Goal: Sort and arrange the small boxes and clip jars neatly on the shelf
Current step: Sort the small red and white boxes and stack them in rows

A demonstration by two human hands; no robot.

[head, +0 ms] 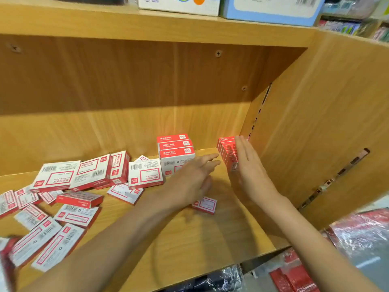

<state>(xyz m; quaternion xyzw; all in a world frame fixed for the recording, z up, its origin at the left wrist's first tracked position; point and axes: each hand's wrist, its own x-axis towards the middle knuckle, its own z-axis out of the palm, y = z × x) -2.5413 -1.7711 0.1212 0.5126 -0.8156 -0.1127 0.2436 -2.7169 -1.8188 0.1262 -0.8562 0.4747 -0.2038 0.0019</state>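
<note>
Head: flat rectangular cardboard boxes (145, 175)

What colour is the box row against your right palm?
Red, with thin pale lines; the box row stands against the right hand. Head view.

box labels (176, 153) blurred; left boxes (6, 247) cropped; single box (205, 205) half hidden.
</note>
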